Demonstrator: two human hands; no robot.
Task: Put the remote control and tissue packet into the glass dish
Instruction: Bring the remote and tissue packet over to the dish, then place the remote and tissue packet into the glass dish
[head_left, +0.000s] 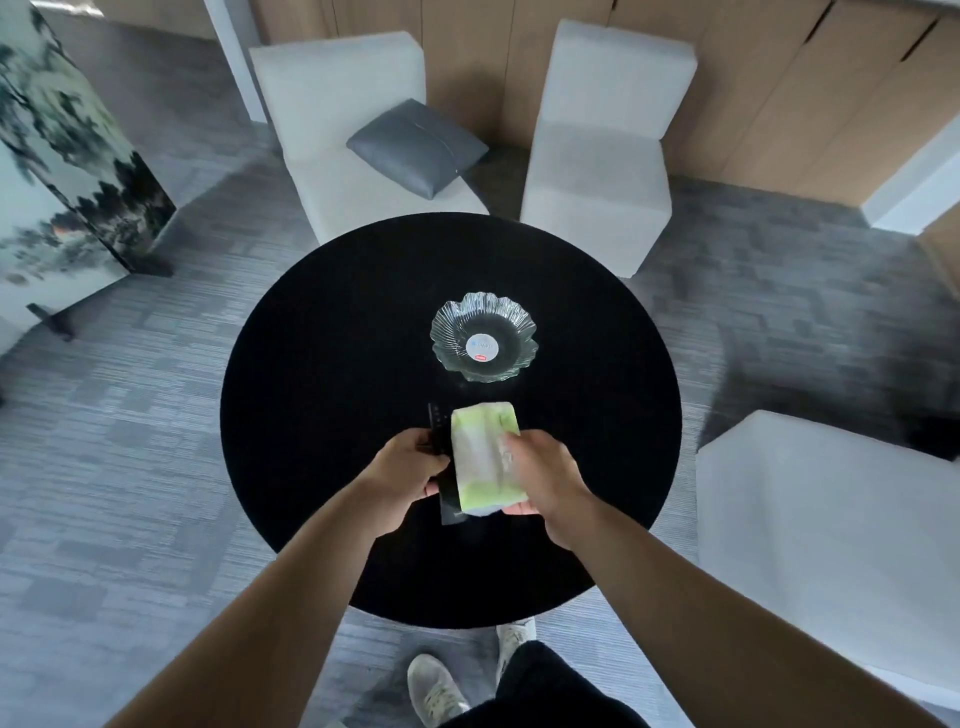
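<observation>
Table (322, 364): round, black, centred in the view. Dish (484, 336): clear glass with a fluted, scalloped rim, standing upright slightly toward 1 o'clock from the table centre. It holds nothing; a round label shows at its base.

Left hand (402, 475): fingers curled around the remote (440, 441), gripping it at mid-length. The remote is black and slim, its far end pointing to 12 o'clock. It is hard to separate from the dark tabletop, so whether it is lifted or resting cannot be told.

Right hand (545, 475): fingers closed on the packet (483, 460), thumb under its near end, fingers over its right edge. The packet is white with green bands at both ends, long axis running 12 to 6 o'clock.

Packet and remote lie side by side, edges touching or overlapping, the remote at the packet's 9 o'clock. Both sit at 6 o'clock from the dish, near it but apart.

Two white chairs stand past the table at 11 and 1 o'clock; the 11 o'clock chair carries a grey cushion (418, 148).
</observation>
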